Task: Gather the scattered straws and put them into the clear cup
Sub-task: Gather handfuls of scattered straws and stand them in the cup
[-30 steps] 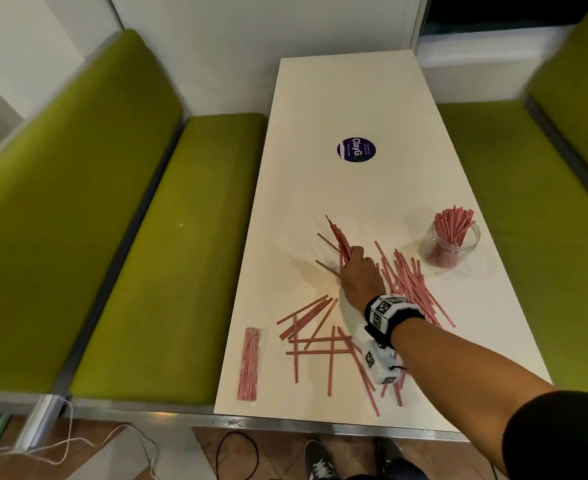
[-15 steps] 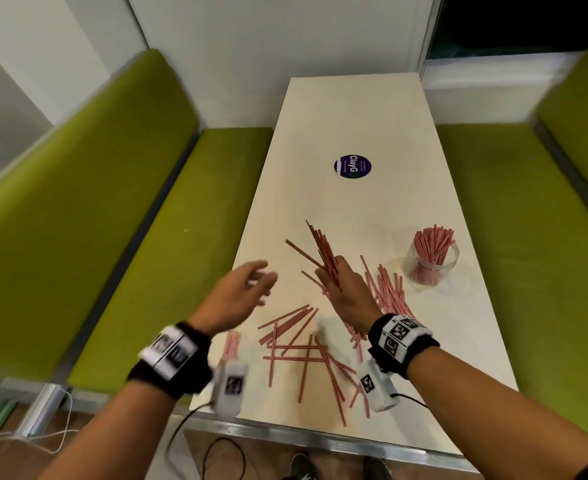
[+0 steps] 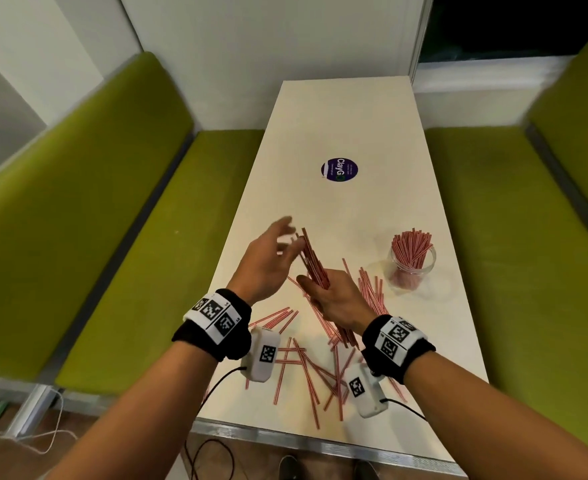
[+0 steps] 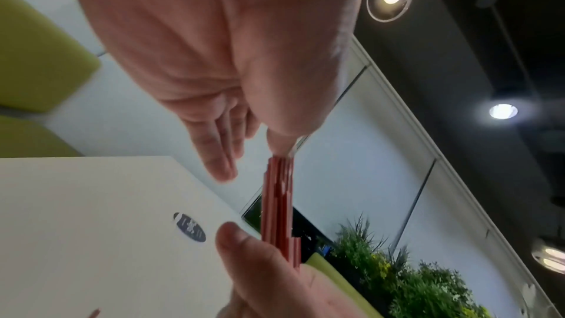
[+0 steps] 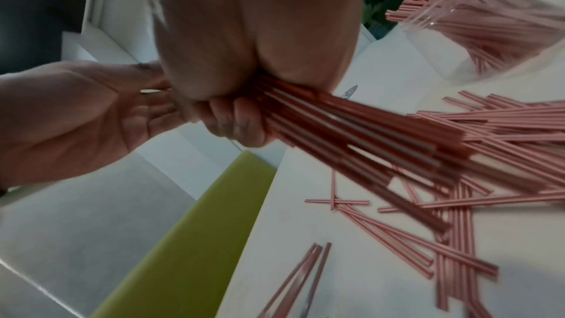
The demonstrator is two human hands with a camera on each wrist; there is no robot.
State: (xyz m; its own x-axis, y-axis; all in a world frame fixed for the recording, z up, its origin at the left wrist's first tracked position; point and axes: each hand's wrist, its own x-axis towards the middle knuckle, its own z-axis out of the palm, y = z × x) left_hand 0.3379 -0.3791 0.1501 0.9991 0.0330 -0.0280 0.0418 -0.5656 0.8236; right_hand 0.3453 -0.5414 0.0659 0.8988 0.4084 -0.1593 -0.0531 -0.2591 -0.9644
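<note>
Left hand (image 3: pixel 268 261) is now rising to the bundle (image 3: pixel 315 263), fingers spread; right hand (image 3: pixel 337 299) is gripping it mid-length — light, slippery straws; clear cup (image 3: pixel 413 268) at three o'clock.

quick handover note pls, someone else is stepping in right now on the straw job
Right hand: grips a bundle of straws above the table, ends fanning out both ways.
Left hand: open, fingers straight, right beside the bundle's far end; contact cannot be told.
Clear cup: upright on the right side of the table, already holding many straws.
Done: one batch in the cup, another gathered in the hand.
Left: get the held bundle into the cup, then collect the loose straws scattered over the near end of the table and the pile beside the cup.
</note>
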